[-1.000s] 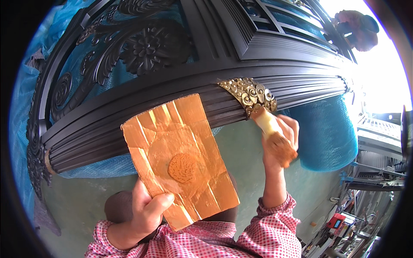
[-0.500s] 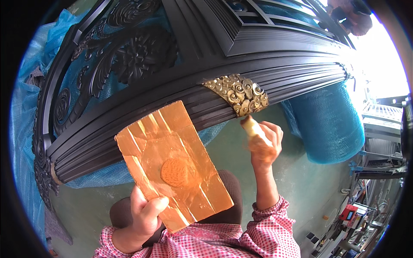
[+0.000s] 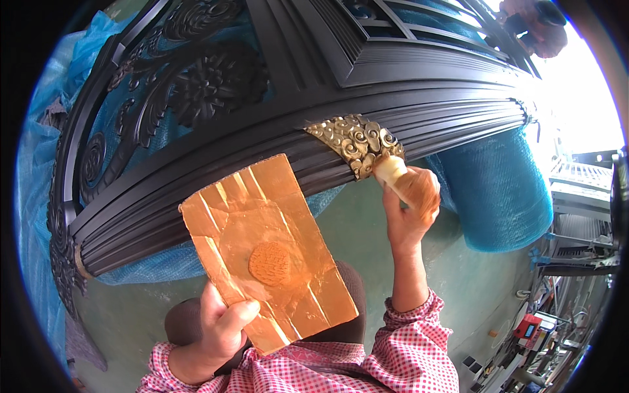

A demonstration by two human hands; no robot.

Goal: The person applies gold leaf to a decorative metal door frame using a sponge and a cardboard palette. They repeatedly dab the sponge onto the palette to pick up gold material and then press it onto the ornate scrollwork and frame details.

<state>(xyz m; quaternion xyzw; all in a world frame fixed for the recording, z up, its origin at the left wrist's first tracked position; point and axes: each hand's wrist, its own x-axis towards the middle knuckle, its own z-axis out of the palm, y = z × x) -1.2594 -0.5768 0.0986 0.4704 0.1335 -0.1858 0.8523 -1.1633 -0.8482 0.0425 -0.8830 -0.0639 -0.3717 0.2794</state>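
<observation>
My left hand (image 3: 226,321) grips the lower left edge of a gold-coated, creased cardboard sheet (image 3: 219,229), thumb on top. A round, rough patch of gold-orange paint (image 3: 270,263) sits near the sheet's middle. My right hand (image 3: 409,219) is closed round a paintbrush (image 3: 391,171) with a pale band and an orange-brown end. The brush tip is at the lower right edge of a gold relief ornament (image 3: 357,141) with raised curls; whether it touches cannot be made out. This ornament sits on the ribbed rail of a large dark metal panel (image 3: 262,141).
Blue bubble wrap (image 3: 49,164) lies around and under the panel. A big blue roll of it (image 3: 501,190) stands at right. Dark scrollwork and a flower (image 3: 213,82) fill the panel's left. Another person (image 3: 540,29) is at the far right. Metal parts (image 3: 583,190) are stacked along the right.
My right hand has moved slightly up and right, tilting the brush so its tip comes up to the ornament's lower edge. The cardboard in my left hand has shifted only a little.
</observation>
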